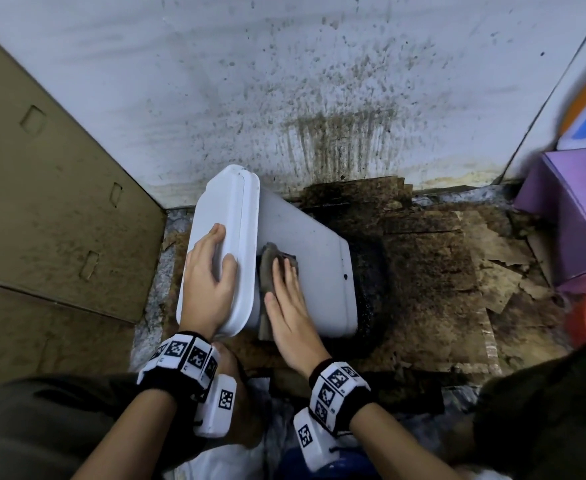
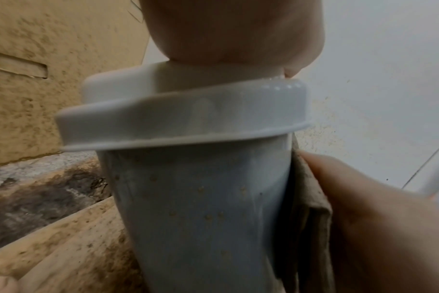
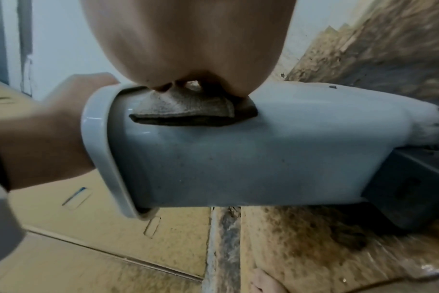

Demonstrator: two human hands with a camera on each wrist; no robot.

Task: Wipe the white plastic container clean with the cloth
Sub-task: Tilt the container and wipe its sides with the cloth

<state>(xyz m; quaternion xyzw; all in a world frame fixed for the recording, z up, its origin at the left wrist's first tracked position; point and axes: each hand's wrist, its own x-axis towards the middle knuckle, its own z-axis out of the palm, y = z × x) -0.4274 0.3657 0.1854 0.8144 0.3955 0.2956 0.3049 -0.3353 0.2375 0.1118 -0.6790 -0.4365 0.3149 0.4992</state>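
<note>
**Fingers flat on the cloth: wiping the container side**

Fingers (image 1: 286, 271) of your right hand (image 1: 289, 308) lie straight and together, pressing the folded cloth (image 1: 267, 271) flat against the upper side of the container (image 1: 305, 244). Your left hand (image 1: 208, 278) lies on the lid (image 1: 222, 237), just to the left of those fingers, with its fingers extended over the lid edge and the thumb resting on the face; it steadies rather than clamps. The container lies on its side, tilted, its base end off to the right of your fingers and resting over dark, stained cardboard (image 1: 433, 258).

1. Keep the palm low so pressure spreads across the whole fold, not only the fingertips.
2. Stroke away from the lid toward the base end, overlapping each pass.
3. Hold the lid firmly; the smooth plastic will probably slide under sideways force.
4. Note the small brown specks on the side facing you (image 2: 206, 216). Rotate the container to bring them under the cloth.
5. Refold the cloth when its face looks soiled, or it is likely to smear.
</note>
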